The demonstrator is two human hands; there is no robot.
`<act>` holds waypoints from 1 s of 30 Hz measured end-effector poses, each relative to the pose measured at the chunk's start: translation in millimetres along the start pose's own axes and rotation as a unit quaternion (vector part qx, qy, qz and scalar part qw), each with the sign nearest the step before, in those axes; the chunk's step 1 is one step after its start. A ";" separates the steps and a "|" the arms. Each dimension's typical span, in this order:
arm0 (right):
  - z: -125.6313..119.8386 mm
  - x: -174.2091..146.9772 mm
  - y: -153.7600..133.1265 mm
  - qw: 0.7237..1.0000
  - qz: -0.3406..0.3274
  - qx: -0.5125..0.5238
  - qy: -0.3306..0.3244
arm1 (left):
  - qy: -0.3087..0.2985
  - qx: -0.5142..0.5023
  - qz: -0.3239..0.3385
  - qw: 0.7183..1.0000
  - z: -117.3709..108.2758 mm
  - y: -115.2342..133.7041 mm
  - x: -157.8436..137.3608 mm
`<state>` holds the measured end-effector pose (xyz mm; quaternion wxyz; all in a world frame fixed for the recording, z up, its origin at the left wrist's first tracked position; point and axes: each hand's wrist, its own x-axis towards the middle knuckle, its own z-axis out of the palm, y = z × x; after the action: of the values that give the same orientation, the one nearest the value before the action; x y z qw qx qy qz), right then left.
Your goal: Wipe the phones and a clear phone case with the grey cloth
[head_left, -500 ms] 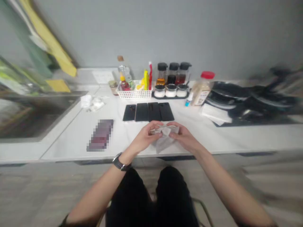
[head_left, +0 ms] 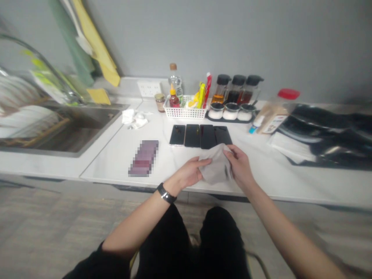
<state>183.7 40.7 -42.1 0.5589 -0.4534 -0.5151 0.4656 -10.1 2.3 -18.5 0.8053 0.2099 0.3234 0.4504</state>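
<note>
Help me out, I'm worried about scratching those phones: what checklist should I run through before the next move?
1. Gray cloth held in both hands: ok; the left hand and the right hand each grip it.
2. Four dark phones in place: ok; they lie side by side on the counter.
3. Cloth clear of the phones: cannot tell; its upper edge meets them in this view.
4. Phone screens free of marks: cannot tell; the picture is too soft.
5. Pixelated purple item apart from the hands: ok; it lies to their left.
6. Crumpled white tissues out of the way: ok; they lie left of the phones.
</note>
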 end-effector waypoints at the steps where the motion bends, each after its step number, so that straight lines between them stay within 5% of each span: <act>1: -8.2 8.0 4.7 0.999 -0.009 -0.015 0.042 | 0.010 -0.001 -0.004 1.000 0.8 3.6 2.7; 6: -77.1 61.4 17.0 0.960 -0.062 -0.088 0.260 | 0.035 -0.037 0.017 0.999 2.7 28.4 8.7; 9: -109.3 93.5 15.9 0.924 -0.113 -0.140 0.338 | 0.042 -0.042 -0.012 0.998 4.6 33.4 9.7; 18: -91.9 172.7 32.0 0.903 -0.130 -0.235 0.334 | 0.088 -0.019 -0.049 0.995 11.0 19.1 3.9; 22: -88.4 178.0 24.4 0.920 -0.115 -0.231 0.295 | 0.105 -0.014 -0.061 0.993 11.4 17.3 -3.9; 26: -84.2 127.8 7.4 0.958 -0.129 -0.181 0.183 | 0.100 -0.026 -0.048 0.993 7.9 16.1 -7.2; 28: -78.5 85.8 -2.4 0.993 -0.093 -0.047 0.059 | 0.095 -0.031 -0.039 0.994 5.9 13.9 -5.2; 30: -70.9 43.6 -12.9 0.991 -0.001 0.124 -0.058 | 0.087 -0.035 -0.031 0.995 5.6 9.8 -1.1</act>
<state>256.7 79.8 -26.7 0.5800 -0.3524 -0.4859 0.5508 -12.4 6.0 -8.0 0.7944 0.1313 0.3825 0.4532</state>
